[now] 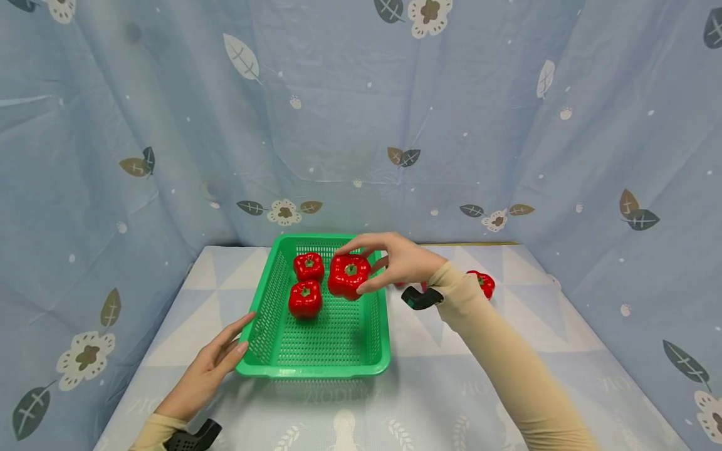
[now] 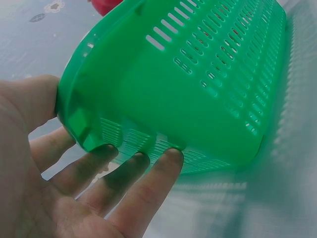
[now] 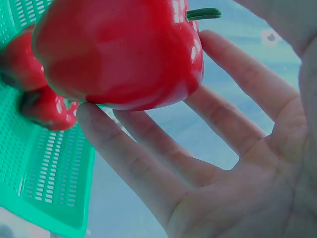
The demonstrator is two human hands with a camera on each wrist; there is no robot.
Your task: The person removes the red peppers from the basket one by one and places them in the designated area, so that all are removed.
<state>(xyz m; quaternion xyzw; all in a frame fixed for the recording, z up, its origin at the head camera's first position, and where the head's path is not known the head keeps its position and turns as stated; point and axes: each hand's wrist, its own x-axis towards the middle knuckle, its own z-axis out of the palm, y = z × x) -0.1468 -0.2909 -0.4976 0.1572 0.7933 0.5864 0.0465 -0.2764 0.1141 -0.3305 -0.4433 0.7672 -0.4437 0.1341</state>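
A red bell pepper [image 1: 348,275] with a green stem is held between the thumb and fingers of my right hand [image 1: 403,258], above the right part of a green plastic basket [image 1: 313,372]. Two more red bell peppers, a rear one [image 1: 308,267] and a nearer one [image 1: 305,300], sit inside on the left. At the basket's front left corner, my left hand [image 1: 205,369] holds the rim. The left wrist view shows its thumb at the rim and its fingertips [image 2: 171,158] against the outer wall. The right wrist view shows the held pepper [image 3: 124,54] close up.
Another red bell pepper [image 1: 486,284] lies on the table to the right, partly covered by the right sleeve. Bits of red show behind the right wrist. A pale patterned cloth [image 1: 451,401] covers the table, and a blue patterned curtain [image 1: 350,125] hangs behind and at both sides.
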